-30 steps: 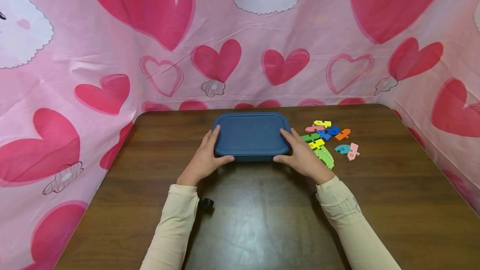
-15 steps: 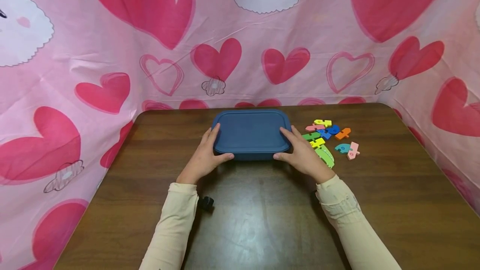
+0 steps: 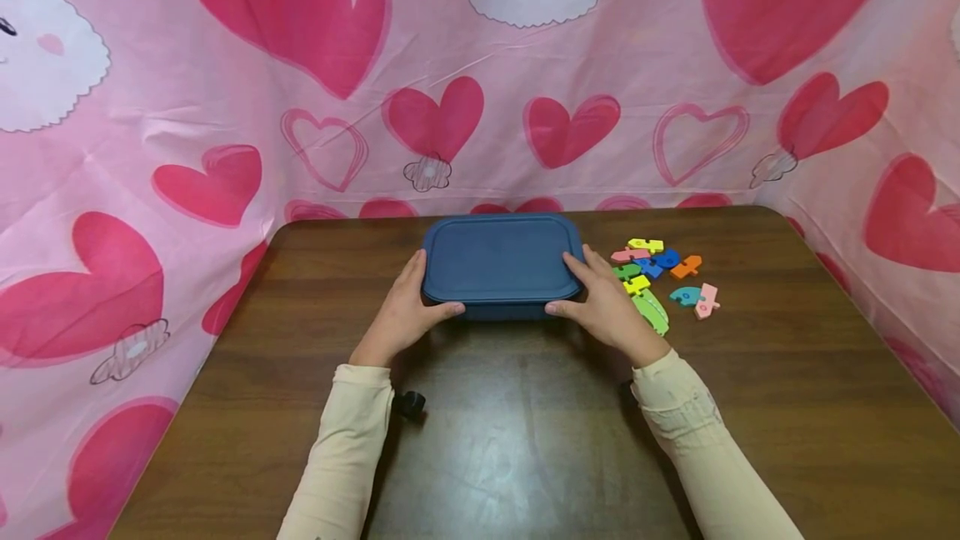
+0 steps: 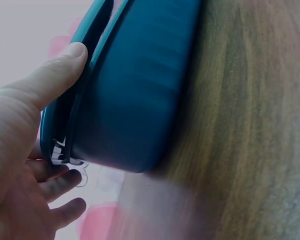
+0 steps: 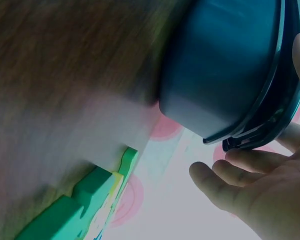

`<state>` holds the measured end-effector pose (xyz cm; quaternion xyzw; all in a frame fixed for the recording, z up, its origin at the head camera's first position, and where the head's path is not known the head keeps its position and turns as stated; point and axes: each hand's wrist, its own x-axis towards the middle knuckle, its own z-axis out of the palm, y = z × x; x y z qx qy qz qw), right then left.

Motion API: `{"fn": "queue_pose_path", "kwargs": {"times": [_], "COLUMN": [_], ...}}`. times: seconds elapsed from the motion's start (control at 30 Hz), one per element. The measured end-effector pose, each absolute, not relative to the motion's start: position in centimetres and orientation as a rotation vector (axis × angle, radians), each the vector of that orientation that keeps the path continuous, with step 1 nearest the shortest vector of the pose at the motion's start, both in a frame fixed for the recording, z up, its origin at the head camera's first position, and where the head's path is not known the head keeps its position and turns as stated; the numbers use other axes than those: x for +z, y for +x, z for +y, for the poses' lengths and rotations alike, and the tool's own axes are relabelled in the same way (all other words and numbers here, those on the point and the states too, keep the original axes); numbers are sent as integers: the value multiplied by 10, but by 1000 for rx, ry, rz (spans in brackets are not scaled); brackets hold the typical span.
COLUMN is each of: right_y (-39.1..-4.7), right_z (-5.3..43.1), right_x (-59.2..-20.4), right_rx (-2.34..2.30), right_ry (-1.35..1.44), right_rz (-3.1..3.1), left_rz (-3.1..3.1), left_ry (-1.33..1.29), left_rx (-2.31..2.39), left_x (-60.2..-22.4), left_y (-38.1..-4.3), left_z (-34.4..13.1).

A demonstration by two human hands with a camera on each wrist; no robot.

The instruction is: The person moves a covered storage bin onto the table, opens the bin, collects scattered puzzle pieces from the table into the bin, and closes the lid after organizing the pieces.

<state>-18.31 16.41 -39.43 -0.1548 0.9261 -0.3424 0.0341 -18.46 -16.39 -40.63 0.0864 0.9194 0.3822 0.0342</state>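
Observation:
A dark blue rectangular box stands on the table toward its back edge, topped by a matching blue lid. My left hand holds the lid's left end, thumb on the front rim and fingers along the side. At the opposite end my right hand grips it the same way. In the left wrist view a gap shows between the lid and the box wall. The right wrist view also shows the lid standing off the box rim, with the lower fingers free of it.
Right of the box lies a loose group of colourful puzzle pieces, among them a green piece, an orange piece and a pink piece. A pink heart-print cloth hangs behind the brown wooden table.
The lid has risen a little off the box, its left end more plainly, and more of the front wall shows. My left hand has shifted slightly left and up with it.

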Motion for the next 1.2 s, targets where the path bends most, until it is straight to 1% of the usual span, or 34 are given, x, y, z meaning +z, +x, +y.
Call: {"fn": "queue_pose_path", "kwargs": {"times": [0.6, 1.2], "right_y": [-179, -180], "right_z": [160, 122], "right_x": [-385, -374], "right_rx": [-1037, -986], "right_ry": [-457, -510], "right_rz": [2865, 2918], "left_rz": [2844, 2867], "left_ry": [309, 258], "left_rx": [1188, 1182], "left_x": [-401, -388], "left_y": [-181, -176], "left_z": [-171, -210]}}
